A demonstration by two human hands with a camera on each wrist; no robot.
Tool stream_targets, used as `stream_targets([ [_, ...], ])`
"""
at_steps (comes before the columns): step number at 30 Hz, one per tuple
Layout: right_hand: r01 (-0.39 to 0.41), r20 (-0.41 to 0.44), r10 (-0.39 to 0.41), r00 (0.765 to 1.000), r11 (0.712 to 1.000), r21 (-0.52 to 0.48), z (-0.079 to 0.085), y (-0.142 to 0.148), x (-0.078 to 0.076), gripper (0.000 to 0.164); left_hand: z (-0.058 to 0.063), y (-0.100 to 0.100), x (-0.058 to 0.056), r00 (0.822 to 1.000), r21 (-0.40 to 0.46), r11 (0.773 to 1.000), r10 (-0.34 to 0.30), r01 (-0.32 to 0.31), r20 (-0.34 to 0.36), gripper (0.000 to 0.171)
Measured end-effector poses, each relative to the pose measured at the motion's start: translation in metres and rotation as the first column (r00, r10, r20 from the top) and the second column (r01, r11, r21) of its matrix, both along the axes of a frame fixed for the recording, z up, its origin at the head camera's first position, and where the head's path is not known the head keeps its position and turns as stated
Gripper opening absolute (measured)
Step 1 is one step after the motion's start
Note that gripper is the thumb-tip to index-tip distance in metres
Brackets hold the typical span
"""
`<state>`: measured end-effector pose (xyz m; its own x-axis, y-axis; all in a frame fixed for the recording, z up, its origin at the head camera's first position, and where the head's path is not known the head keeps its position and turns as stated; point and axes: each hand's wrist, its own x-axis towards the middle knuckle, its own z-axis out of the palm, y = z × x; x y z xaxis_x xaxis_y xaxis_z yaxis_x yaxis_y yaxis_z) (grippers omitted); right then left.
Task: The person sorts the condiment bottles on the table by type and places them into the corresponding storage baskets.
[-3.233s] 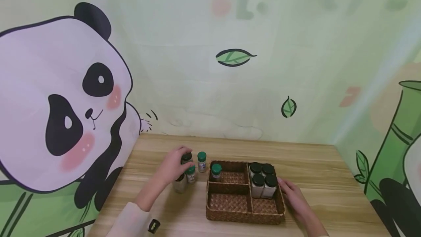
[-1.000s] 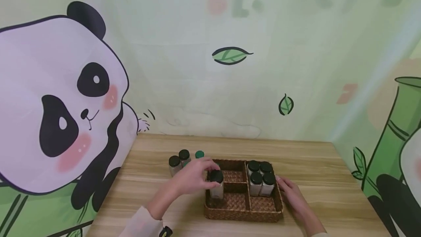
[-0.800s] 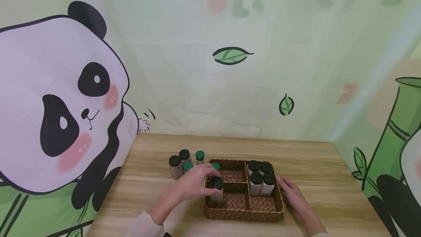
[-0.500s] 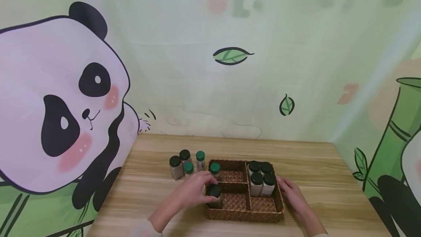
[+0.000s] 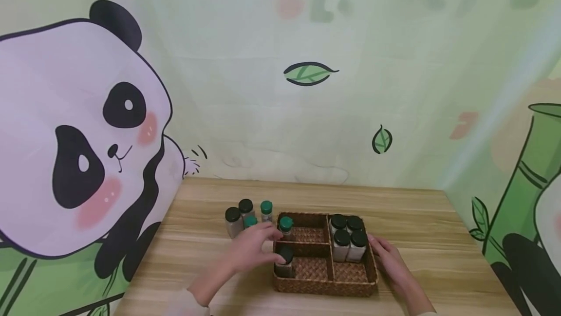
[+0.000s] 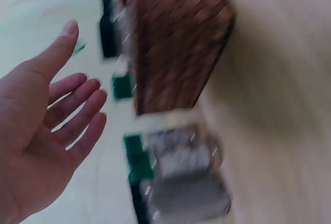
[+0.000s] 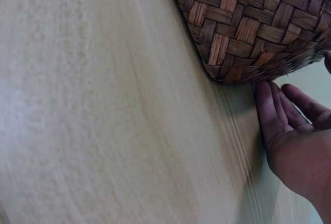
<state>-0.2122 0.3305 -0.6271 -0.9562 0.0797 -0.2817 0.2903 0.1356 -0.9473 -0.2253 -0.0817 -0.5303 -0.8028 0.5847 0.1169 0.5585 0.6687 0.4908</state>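
Observation:
My left hand (image 5: pixel 251 251) is beside the left rim of a brown woven basket (image 5: pixel 324 288), its thumb and fingers spread apart in the left wrist view. Just past the thumb, a black-lidded spice jar (image 5: pixel 284 268) stands in the basket's front left compartment. Behind it, a green-lidded jar (image 5: pixel 286 224) stands in the back left compartment. Several black-lidded jars (image 5: pixel 342 239) fill the rear of the right side. My right hand (image 5: pixel 393 263) rests its extended fingers against the basket's right wall (image 7: pixel 248 32).
Left of the basket stand two black-lidded jars (image 5: pixel 234 221) and two green-lidded jars (image 5: pixel 266 209), one partly hidden by my left hand. The wooden table (image 5: pixel 420 218) ends at a cloth backdrop (image 5: pixel 245 111) printed with a panda.
My left hand carried a black-lidded jar rightward from the group, lowered it into the front left compartment, let go and drew back left. My right hand stayed at the basket's side.

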Motion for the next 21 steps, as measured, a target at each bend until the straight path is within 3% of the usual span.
stream_targets([
  [2,0.001,0.001,-0.001,1.000,1.000,0.000,0.001,0.000,0.000,0.080,0.009,-0.012,-0.006,0.997,0.047,0.996,0.071,-0.069,-0.042,0.049],
  [5,0.014,0.002,-0.014,1.000,1.000,0.007,0.002,0.000,0.000,0.077,0.021,-0.032,-0.017,0.976,0.091,0.981,0.183,-0.172,-0.119,0.044],
  [9,0.019,0.005,-0.019,1.000,1.000,0.009,0.002,0.001,0.000,0.077,0.025,-0.057,-0.033,0.942,0.066,0.958,0.288,-0.280,-0.171,0.043],
  [14,0.007,0.014,-0.007,1.000,1.000,-0.005,0.000,0.000,-0.001,0.081,0.012,-0.078,-0.043,0.916,0.005,0.930,0.362,-0.367,-0.173,0.048],
  [21,0.005,0.015,-0.005,1.000,1.000,-0.002,0.001,-0.002,-0.002,0.079,-0.010,-0.084,-0.047,0.910,-0.010,0.916,0.398,-0.402,-0.118,0.051],
])
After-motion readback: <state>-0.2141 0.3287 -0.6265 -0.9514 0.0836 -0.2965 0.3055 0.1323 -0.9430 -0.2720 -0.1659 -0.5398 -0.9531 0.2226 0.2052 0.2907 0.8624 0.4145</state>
